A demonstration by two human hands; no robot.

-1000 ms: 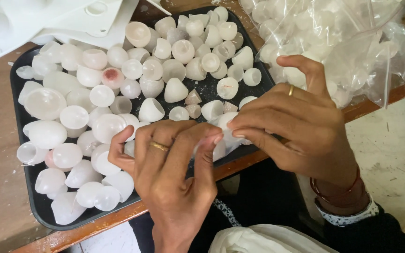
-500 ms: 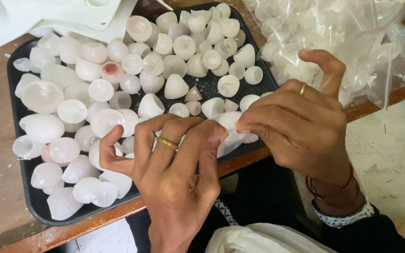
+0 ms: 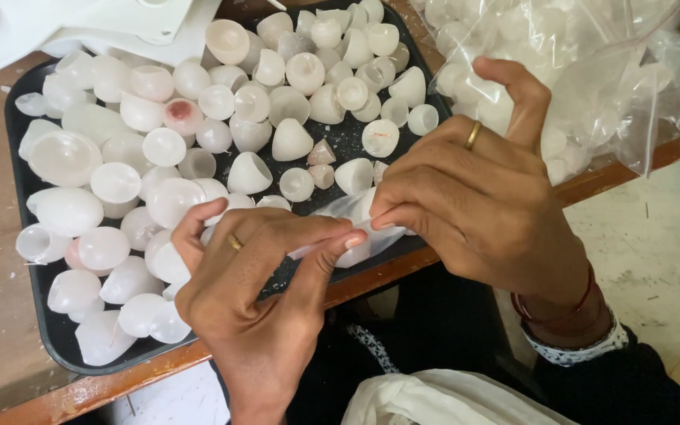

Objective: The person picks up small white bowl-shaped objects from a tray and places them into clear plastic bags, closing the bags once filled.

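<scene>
Our hands have barely shifted: left hand (image 3: 265,295) and right hand (image 3: 478,205) pinch one small bag (image 3: 356,228) at the tray's (image 3: 49,330) near edge, many shells (image 3: 167,145) unbagged.

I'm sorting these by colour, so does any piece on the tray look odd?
Yes: one pink-stained dome near the black tray's upper left stands out among the white ones, and two small brownish cones sit mid-tray.

Both hands are bare. The left hand (image 3: 265,295) wears a thin gold ring (image 3: 234,242) on one finger; the right hand (image 3: 474,201) wears a like gold band (image 3: 473,135). Around the right wrist sit dark red bangles (image 3: 568,303) and, just behind them, a patterned white-and-dark cuff (image 3: 584,350) ending a black sleeve (image 3: 639,389).
</scene>
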